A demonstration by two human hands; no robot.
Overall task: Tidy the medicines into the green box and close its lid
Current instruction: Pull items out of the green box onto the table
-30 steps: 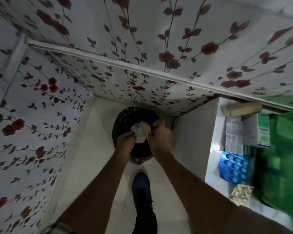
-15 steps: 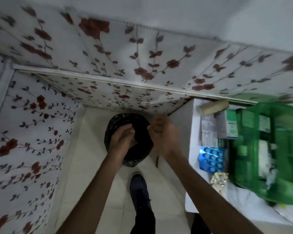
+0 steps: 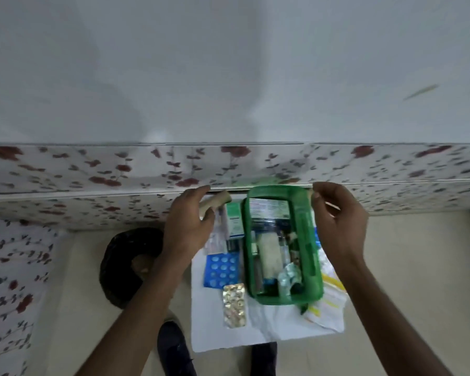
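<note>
The green box (image 3: 308, 240) stands open on a small white table (image 3: 217, 332), holding several medicines, among them a white roll (image 3: 269, 253) and a crumpled foil strip (image 3: 289, 278). Left of the box lie a blue blister pack (image 3: 221, 270), a gold blister strip (image 3: 234, 305), a green-and-white carton (image 3: 234, 219), a flat pale pack (image 3: 217, 240) and a beige roll (image 3: 215, 203). My left hand (image 3: 187, 226) hovers over those loose items, fingers curled and empty. My right hand (image 3: 339, 221) hangs beside the box's right rim, fingers apart, holding nothing.
A black-lined bin (image 3: 125, 264) stands on the floor left of the table. A floral-papered wall (image 3: 92, 169) runs behind. White and yellow papers (image 3: 329, 294) lie under the box's right side. My dark shoes (image 3: 174, 348) show below the table's near edge.
The view swung right from the bin to the table. Both hands left the bin, the white wad no longer in them, and now hang on either side of the green box.
</note>
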